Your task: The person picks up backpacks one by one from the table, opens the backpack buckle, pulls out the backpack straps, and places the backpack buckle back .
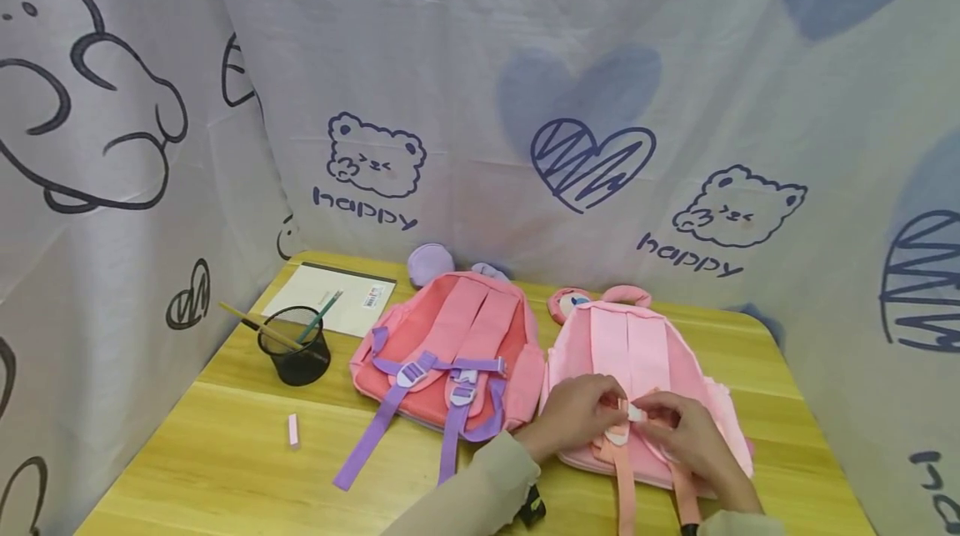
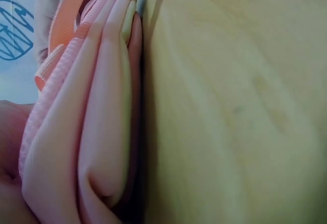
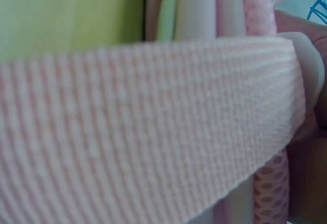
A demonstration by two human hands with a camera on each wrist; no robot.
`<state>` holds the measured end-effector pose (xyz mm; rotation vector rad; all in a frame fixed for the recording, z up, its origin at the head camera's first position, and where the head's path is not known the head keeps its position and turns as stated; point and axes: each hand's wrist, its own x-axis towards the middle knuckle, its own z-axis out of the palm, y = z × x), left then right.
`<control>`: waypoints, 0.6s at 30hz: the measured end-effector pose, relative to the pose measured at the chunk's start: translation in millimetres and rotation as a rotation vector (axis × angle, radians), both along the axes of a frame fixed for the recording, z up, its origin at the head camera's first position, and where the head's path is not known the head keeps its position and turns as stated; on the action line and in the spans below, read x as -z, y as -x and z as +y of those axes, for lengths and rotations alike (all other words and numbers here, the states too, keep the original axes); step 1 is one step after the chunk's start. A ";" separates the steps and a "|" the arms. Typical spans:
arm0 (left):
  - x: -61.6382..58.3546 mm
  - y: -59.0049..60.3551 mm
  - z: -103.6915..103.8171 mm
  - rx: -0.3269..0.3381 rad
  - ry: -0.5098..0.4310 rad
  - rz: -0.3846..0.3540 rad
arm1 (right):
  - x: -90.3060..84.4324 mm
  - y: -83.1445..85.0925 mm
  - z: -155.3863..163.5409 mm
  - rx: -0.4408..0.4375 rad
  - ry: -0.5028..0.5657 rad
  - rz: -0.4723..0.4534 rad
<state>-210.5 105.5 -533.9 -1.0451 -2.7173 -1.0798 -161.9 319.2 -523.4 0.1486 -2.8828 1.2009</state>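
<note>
Two backpacks lie side by side on the table (image 1: pixel 225 453): one backpack (image 1: pixel 450 353) at the middle, the other backpack (image 1: pixel 637 353) to its right. The pen holder (image 1: pixel 294 346) and notebook (image 1: pixel 330 303) are near the far left corner.

Light pink backpack (image 1: pixel 637 353) flat, straps up; white buckle (image 1: pixel 635 413) mid-back.

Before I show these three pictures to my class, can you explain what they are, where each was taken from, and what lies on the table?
No machine here: a person works with two bare hands. The wide picture comes from a camera on the person's head; the two blurry close-ups come from cameras on each wrist, so near that they show only pink fabric, a woven strap and wood.

On the wooden table lie two backpacks, straps up: a coral one with purple straps and a light pink one. The left hand and right hand pinch a white strap buckle on the pink one. Also there: a black mesh pen cup, a notebook and a small pink eraser.
</note>
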 end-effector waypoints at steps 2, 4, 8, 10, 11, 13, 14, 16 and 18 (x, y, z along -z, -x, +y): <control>1.0 0.6 -0.5 0.001 0.003 -0.014 | 1.9 1.0 -0.8 0.001 -0.006 -0.003; 1.8 1.0 -0.9 0.001 0.005 -0.021 | 3.7 2.2 -1.8 0.005 0.003 -0.002; 3.2 1.4 -1.5 0.007 0.007 -0.002 | 6.3 3.3 -3.9 0.006 0.055 0.002; 4.0 1.1 -1.8 0.008 0.008 0.012 | 7.5 3.0 -4.4 0.007 0.084 0.000; 4.5 0.8 -2.0 0.008 0.008 0.018 | 8.1 2.8 -4.6 0.011 0.093 -0.001; 5.6 0.5 -2.3 0.005 0.006 0.026 | 9.1 2.1 -5.0 0.012 0.106 -0.007; 6.1 0.3 -2.4 0.003 0.004 0.028 | 9.3 1.8 -5.2 0.011 0.110 -0.012; 6.3 0.1 -2.7 0.002 0.001 0.034 | 9.2 1.6 -5.6 0.013 0.114 -0.020; 5.8 0.2 -2.8 0.004 0.001 0.037 | 9.0 1.6 -5.9 0.010 0.116 -0.022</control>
